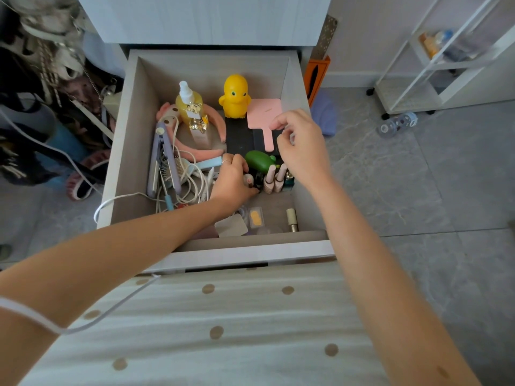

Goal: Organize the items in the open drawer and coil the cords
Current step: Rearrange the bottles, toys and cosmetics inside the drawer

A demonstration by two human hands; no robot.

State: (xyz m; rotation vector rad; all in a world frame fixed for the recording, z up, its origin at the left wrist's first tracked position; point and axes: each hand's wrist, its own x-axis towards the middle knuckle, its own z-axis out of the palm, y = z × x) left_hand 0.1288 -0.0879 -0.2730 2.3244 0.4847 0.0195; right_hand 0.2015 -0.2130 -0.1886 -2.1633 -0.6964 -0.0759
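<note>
- Nearest the camera lies a pale striped fabric with tan dots (223, 330); a flat white cord (41, 320) crosses the left forearm above it.
- Beyond the fabric stands the open grey wooden drawer (250, 256), pulled out from a white cabinet (206, 18).
- Left hand (234, 179): reaches into the drawer centre, fingers (237, 162) curled down around small dark cosmetic items; what exactly they grasp cannot be told.
- Right hand (301, 146): hovers above the drawer's right side, fingers (280, 123) pinched together; any object between them cannot be told.
- Rear of drawer: yellow plastic duck figure (234, 96), upright; pink flat hand mirror (264, 118) just right of it; yellow spray bottle with white nozzle (192, 110) to the left.
- Left side: lilac hair straightener (161, 160) lying lengthwise, beside a tangle of white cords (192, 188), uncoiled.
- Centre: green rounded bottle (259, 160), between the hands; two beige tubes (276, 178) just in front of it.
</note>
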